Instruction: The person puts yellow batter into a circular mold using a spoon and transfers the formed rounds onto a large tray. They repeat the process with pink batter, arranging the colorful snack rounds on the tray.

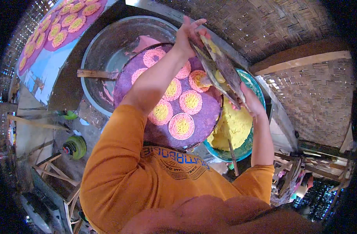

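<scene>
Woven panels [303, 82] line the room. Wooden press [225, 66]: held slantwise over the right edge of the round tray [206, 132] — likely stiff, moderately heavy, slick where yellow paste [219, 76] clings; grasp both ends. Left grip [187, 35]: loosely closed on the upper end, some fingers extended, arm [154, 82] crossing the tray. Right grip [252, 102]: closed around the lower end.

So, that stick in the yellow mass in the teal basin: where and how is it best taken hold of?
Probably by the near end of the stick, coming from the body side: it runs out of the yellow mass and juts past the near rim of the teal basin, leaving that end bare.
</scene>
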Available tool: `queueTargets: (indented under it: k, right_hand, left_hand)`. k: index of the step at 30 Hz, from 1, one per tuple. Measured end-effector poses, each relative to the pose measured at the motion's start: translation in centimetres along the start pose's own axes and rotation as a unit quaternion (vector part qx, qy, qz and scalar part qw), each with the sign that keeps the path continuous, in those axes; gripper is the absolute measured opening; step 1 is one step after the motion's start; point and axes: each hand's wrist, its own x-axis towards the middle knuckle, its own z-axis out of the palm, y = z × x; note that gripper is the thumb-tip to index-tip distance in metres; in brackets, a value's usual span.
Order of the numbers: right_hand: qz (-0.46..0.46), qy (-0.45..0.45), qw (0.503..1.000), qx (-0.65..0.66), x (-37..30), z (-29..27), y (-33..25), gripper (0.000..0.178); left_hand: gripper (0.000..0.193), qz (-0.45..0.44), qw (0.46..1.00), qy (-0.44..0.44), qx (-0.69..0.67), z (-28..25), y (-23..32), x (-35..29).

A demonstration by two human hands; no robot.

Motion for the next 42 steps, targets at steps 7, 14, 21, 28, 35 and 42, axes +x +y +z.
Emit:
queueTargets:
  k: [7, 14, 21, 28, 35, 42]
  right_hand:
    - [-0.055, 0.095, 0.991, -0.077, 1.1, 0.7, 0.1, 0.058]
    - [-0.022, -0.035, 0.991, 0.127, 2.9, 3.8, -3.4, 0.058]
    - [-0.068, 0.065, 0.995, -0.029, 8.0, 4.2, -3.5, 0.058]
    - [0.006, 0.046, 0.997, -0.066, 6.7, 4.7, -5.3, 0.059]
    - [-0.057, 0.119, 0.983, -0.130, 7.9, 5.7, -5.5, 0.059]
    - [-0.004, -0.053, 0.998, 0.038, 7.8, 7.5, -8.1, 0.065]
  left_hand:
    - [0.069, -0.035, 0.999, -0.035, 0.003, 0.5, 1.7, 1.2]
    - [0.065, -0.026, 0.982, -0.182, -0.036, 3.3, 6.4, 1.5]
    - [0.073, 0.061, 0.996, 0.011, 0.064, -1.8, 8.7, 0.8]
    - [0.067, 0.058, 0.998, 0.035, 0.011, -1.7, 8.7, -0.7]
    - [0.068, 0.051, 0.998, 0.027, -0.010, -2.5, 9.7, -0.1]
    - [0.062, 0.028, 0.988, -0.128, -0.077, 0.6, 14.1, -0.6]
